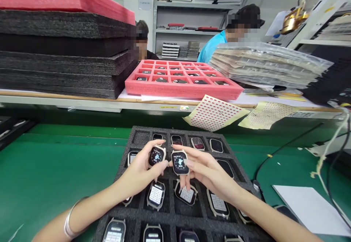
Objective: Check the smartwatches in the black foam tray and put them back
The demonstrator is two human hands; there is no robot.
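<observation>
My left hand is closed around a smartwatch without a strap, its lit screen showing a dial. In my right hand is a second smartwatch with a similar lit dial, held between thumb and fingers. Both watches are side by side above a black foam tray divided into compartments. Several strapless watches lie in it; some screens are lit with white grids, such as the watch below my left hand and the tilted watch under my right fingers. Those in the back row have dark screens.
A shelf ledge behind the tray carries stacked black foam, a pink foam tray of watches and stacked clear trays. Dotted sticker sheets hang from it. Cables and a white board lie right. Two people are beyond.
</observation>
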